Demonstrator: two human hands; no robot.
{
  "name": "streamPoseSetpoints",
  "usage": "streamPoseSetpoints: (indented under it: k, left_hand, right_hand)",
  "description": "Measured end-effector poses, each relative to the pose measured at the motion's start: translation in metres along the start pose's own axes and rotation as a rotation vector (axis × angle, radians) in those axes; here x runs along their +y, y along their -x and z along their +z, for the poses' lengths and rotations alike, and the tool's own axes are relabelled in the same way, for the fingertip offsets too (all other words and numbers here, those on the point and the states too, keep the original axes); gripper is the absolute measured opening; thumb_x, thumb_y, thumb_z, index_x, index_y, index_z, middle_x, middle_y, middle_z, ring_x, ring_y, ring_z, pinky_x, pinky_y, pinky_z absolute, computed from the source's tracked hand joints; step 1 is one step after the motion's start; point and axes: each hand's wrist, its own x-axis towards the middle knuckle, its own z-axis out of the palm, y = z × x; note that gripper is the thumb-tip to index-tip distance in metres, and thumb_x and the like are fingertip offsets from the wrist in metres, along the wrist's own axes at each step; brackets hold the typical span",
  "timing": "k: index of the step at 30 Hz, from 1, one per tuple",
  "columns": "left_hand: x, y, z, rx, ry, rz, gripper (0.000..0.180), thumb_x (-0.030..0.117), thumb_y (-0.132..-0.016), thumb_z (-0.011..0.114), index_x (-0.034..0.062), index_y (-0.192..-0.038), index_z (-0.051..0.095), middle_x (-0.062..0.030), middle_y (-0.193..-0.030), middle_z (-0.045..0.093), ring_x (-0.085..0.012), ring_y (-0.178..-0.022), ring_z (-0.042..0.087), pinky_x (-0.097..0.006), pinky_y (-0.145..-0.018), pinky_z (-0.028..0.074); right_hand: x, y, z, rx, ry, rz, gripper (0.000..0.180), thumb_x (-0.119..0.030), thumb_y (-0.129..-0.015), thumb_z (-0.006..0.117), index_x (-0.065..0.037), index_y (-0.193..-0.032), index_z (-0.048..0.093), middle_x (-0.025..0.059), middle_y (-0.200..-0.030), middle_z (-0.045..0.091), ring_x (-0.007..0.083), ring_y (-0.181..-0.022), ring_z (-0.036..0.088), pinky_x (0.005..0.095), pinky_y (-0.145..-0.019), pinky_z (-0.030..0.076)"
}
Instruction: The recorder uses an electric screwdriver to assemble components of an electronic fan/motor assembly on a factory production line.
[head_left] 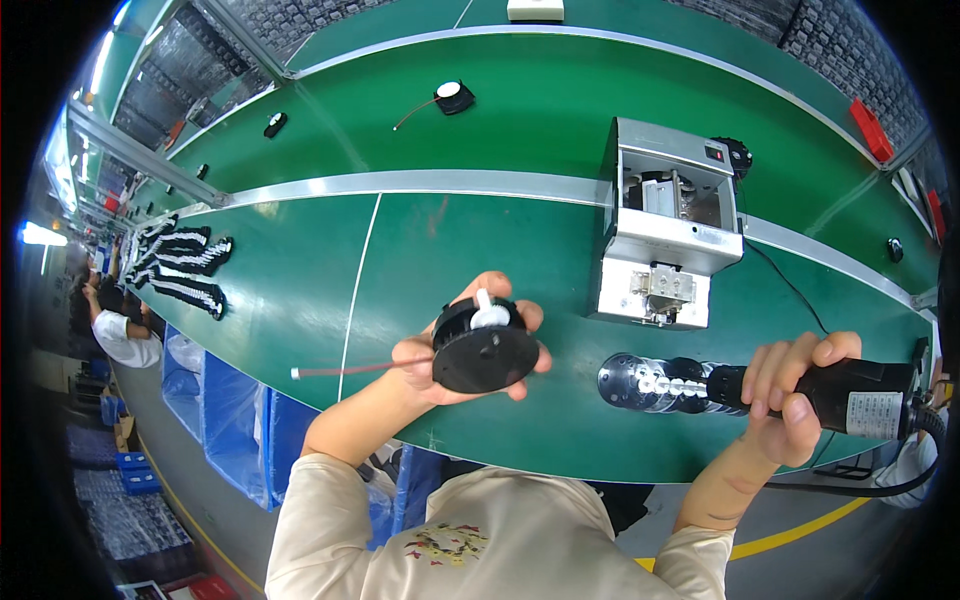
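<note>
My left hand [460, 350] grips a round black fan-like unit [486, 360] with a flat disc face and a white hub part on top. A thin red wire with a white plug [296, 373] trails from it to the left. On the right, my right hand [795, 395] is wrapped around a black electric screwdriver [868, 390], held sideways with its nose pointing left. Just beyond that nose lies a row of shiny and black round discs [650, 384] on the green table; I cannot tell if the nose touches them.
A silver metal machine [665, 225] stands beyond the discs. Another black unit with a wire [455, 98] rests on the far green belt. Rows of black-and-white parts [180, 262] lie at left. A thick black cable [938, 440] curves at right. Blue bins [232, 425] stand below the left edge.
</note>
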Motion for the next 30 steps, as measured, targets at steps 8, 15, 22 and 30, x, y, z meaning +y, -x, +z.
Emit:
streamPoseSetpoints:
  k: [8, 15, 22, 30]
  left_hand:
    - [-0.002, 0.0, 0.008, -0.114, -0.238, -0.096, 0.074, 0.018, -0.061, 0.087, 0.0066, -0.126, 0.054, -0.0166, -0.115, 0.046, -0.0392, -0.112, 0.056, -0.042, -0.089, 0.056]
    - [0.005, -0.007, 0.005, -0.236, -0.405, -0.195, 0.073, 0.005, -0.058, 0.087, 0.0088, -0.124, 0.054, -0.0181, -0.119, 0.047, -0.0406, -0.117, 0.055, -0.045, -0.092, 0.054]
    - [0.007, -0.01, 0.003, -0.237, -0.451, -0.159, 0.074, 0.004, -0.059, 0.086, 0.006, -0.126, 0.054, -0.0213, -0.121, 0.05, -0.0409, -0.114, 0.058, -0.046, -0.094, 0.054]
    - [0.008, -0.008, 0.003, -0.067, -0.532, -0.084, 0.08, 0.005, -0.06, 0.088, 0.0068, -0.13, 0.05, -0.0194, -0.123, 0.053, -0.0399, -0.114, 0.059, -0.046, -0.091, 0.056]
  right_hand:
    - [-0.006, 0.005, -0.003, 0.017, 0.005, 0.018, 0.042, -0.008, -0.08, 0.067, -0.003, -0.11, 0.038, 0.0068, -0.067, 0.05, 0.0156, -0.049, 0.049, 0.0305, -0.047, 0.045]
    - [-0.004, 0.006, -0.005, 0.005, -0.025, 0.026, 0.042, -0.006, -0.079, 0.068, -0.004, -0.109, 0.038, 0.0069, -0.068, 0.05, 0.0156, -0.049, 0.049, 0.0308, -0.048, 0.045]
    - [-0.008, 0.005, -0.009, -0.04, -0.004, 0.031, 0.042, -0.004, -0.079, 0.067, -0.004, -0.11, 0.038, 0.0081, -0.07, 0.051, 0.0166, -0.051, 0.051, 0.0322, -0.05, 0.047]
    - [-0.007, 0.004, -0.009, -0.062, -0.013, 0.036, 0.041, -0.003, -0.08, 0.066, -0.005, -0.109, 0.037, 0.0084, -0.07, 0.052, 0.017, -0.053, 0.052, 0.0326, -0.051, 0.048]
